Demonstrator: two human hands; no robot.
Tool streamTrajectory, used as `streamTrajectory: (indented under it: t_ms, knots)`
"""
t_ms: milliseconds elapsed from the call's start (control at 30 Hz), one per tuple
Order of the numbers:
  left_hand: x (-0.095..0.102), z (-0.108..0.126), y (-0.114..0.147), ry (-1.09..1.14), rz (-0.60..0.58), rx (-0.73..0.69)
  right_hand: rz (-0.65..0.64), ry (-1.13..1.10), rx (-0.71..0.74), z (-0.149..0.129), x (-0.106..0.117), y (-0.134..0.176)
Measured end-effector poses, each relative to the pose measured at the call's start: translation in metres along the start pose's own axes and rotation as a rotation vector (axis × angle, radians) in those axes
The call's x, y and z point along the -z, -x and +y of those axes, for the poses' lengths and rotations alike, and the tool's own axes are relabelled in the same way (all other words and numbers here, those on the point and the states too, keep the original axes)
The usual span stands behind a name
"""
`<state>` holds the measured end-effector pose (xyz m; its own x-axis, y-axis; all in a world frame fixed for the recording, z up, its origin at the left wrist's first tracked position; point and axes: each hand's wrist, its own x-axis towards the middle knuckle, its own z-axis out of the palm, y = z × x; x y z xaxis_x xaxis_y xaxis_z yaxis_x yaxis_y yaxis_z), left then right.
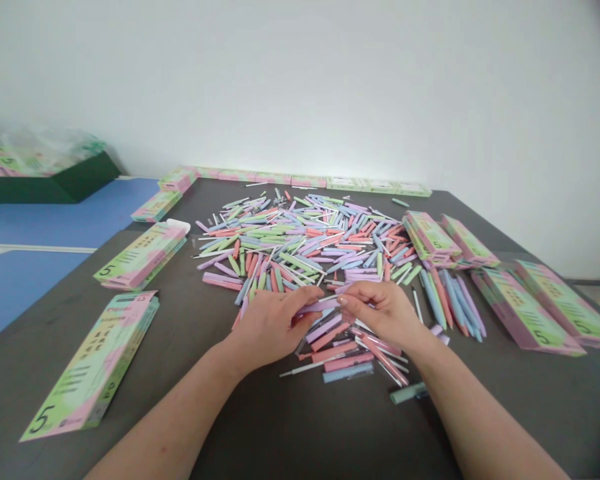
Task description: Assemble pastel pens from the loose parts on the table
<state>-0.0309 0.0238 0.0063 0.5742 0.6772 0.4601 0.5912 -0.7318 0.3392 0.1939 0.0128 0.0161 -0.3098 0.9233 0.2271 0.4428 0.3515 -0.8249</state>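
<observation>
Over the near part of a pile of pen parts (pixel 290 253), my left hand (pixel 273 327) is closed on a lilac pen barrel (pixel 319 305), held roughly level between thumb and fingers. My right hand (pixel 385 313) pinches the barrel's right end, where a thin white refill (pixel 331 298) also shows along it. Whether the refill is inside the barrel or beside it, I cannot tell. Below the hands lie loose pink barrels (pixel 347 360), a blue barrel (pixel 349 372) and several white refills (pixel 300 369). A green pen cap or barrel (pixel 407 393) rests by my right forearm.
Printed pen boxes stand at left (pixel 95 367), (pixel 140 253) and right (pixel 535 310), (pixel 430 237). More boxes (pixel 307 181) line the dark table's (pixel 260 427) back edge. Assembled-looking pens (pixel 453 303) lie in a row at right. A dark green bin (pixel 85 177) sits on a blue surface (pixel 40 223).
</observation>
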Motion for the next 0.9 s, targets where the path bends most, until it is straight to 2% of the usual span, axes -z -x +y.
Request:
streamTrajectory:
  t_ms: [133,233,367,500,600,733,900]
  knots:
    - [-0.0003,-0.0004,0.0001,0.021,0.007,-0.057,-0.050,0.002,-0.034,-0.0003,-0.0004,-0.0004]
    - [0.0010,-0.0009,-0.0005,0.055,0.023,-0.064,-0.073,-0.008,-0.006,-0.0014,-0.0002,-0.0007]
    - [0.0029,-0.0009,-0.0017,0.092,0.018,-0.036,0.009,-0.093,0.022,-0.0028,0.0014,-0.0009]
    - [0.0034,-0.0013,-0.0011,0.111,0.014,-0.025,0.079,-0.043,0.083,-0.0015,0.0030,-0.0002]
    - [0.0020,-0.0023,0.0002,0.059,0.015,-0.038,0.098,-0.016,0.034,0.0002,0.0019,0.0002]
    - [-0.0004,-0.0026,0.0009,-0.017,0.012,-0.034,0.031,0.012,-0.017,0.0012,-0.0011,-0.0004]
    - [0.0004,-0.0011,-0.0002,0.019,0.012,-0.062,-0.035,0.004,-0.055,0.0016,-0.0017,-0.0011]
